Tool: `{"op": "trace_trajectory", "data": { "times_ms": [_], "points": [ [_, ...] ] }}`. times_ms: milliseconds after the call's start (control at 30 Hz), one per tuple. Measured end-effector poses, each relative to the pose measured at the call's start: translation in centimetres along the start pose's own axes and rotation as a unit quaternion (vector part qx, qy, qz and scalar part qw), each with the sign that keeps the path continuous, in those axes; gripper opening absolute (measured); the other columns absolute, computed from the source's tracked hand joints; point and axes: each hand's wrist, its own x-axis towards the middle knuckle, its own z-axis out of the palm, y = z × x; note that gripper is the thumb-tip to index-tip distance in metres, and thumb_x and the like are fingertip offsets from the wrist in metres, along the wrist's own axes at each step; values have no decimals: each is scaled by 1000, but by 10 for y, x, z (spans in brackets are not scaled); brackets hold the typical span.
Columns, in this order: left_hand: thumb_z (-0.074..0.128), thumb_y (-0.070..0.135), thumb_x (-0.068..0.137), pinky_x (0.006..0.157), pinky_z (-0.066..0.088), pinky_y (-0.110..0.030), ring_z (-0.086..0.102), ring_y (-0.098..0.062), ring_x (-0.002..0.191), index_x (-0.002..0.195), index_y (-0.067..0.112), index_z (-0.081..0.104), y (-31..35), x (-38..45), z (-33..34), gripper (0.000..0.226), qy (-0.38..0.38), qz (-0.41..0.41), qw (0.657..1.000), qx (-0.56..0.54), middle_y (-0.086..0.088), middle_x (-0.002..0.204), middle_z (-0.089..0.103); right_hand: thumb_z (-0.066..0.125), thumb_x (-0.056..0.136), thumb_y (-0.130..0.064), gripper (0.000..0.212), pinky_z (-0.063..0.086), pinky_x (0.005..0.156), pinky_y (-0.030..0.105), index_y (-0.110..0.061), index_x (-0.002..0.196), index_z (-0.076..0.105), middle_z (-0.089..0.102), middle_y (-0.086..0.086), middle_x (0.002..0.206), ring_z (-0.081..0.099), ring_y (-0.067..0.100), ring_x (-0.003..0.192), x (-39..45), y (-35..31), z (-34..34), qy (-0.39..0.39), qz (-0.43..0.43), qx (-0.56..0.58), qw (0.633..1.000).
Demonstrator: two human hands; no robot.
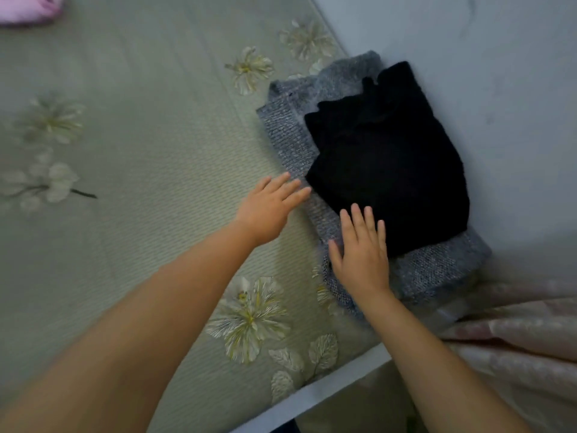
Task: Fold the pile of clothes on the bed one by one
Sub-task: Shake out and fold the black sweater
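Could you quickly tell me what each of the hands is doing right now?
Left hand: open, fingers spread, holding nothing, at the grey knit garment's edge.
Right hand: open and flat, holding nothing, over the black garment's near edge.

A pink garment (29, 7) is cut off at the top-left edge.

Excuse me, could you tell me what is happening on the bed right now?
A person is stacking folded clothes. A folded black garment lies on a folded grey knit sweater near the wall. The right hand lies flat on the stack's near edge; the left hand is open beside it. A pink garment waits far off.
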Motion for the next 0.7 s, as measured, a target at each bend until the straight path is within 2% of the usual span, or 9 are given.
{"op": "trace_trajectory", "data": {
  "times_ms": [67,167,300,433,500,600,633,700],
  "points": [
    [33,19,97,112,2,-35,5,-20,142,146,23,14,-26,-45,-8,53,33,-53,998,-23,-2,154,14,67,80,-14,48,22,106,51,3,123,54,49,24,131,40,44,126,4,-43,-5,11,-62,12,998],
    [35,21,97,112,2,-35,9,-21,142,145,20,22,-68,-132,-19,49,72,-144,986,-50,-5,153,19,81,63,-11,41,42,85,62,2,99,68,66,21,109,57,47,105,3,-129,-15,48,-156,2,987],
    [35,25,98,112,2,-33,7,-19,142,145,23,23,-109,-277,-21,48,101,-272,955,-66,-3,154,16,83,61,-17,41,48,80,57,1,97,70,68,20,105,61,43,101,-33,-269,-31,43,-261,39,964],
    [42,28,96,112,14,-38,21,-23,139,140,18,35,-125,-442,-18,47,141,-392,906,-77,-7,148,32,82,64,-19,43,49,79,56,0,100,69,67,20,106,61,42,102,-112,-397,-43,16,-351,66,934],
    [57,20,88,106,29,-46,38,-32,130,129,10,51,-126,-522,-21,42,176,-440,876,-87,-15,135,49,81,65,-19,42,49,80,56,1,100,69,66,21,107,60,42,103,-154,-453,-48,2,-377,80,923],
    [78,8,68,80,49,-53,60,-43,102,104,1,68,-130,-629,-19,38,223,-491,838,-80,-22,106,66,82,63,-16,38,52,77,51,1,95,70,68,21,102,64,40,98,-211,-524,-51,1,-421,100,902],
    [78,9,67,74,51,-52,63,-42,95,100,0,69,-133,-660,-18,36,218,-508,830,-75,-22,100,68,82,62,-14,37,54,75,49,2,93,70,69,21,99,65,39,95,-226,-544,-50,-2,-431,116,895],
    [71,13,74,74,52,-50,64,-40,94,101,1,68,-141,-712,-14,30,210,-541,811,-72,-21,100,68,83,61,-12,36,56,73,48,3,92,70,70,21,96,66,37,91,-252,-578,-47,-13,-443,140,885]
  ]
}}
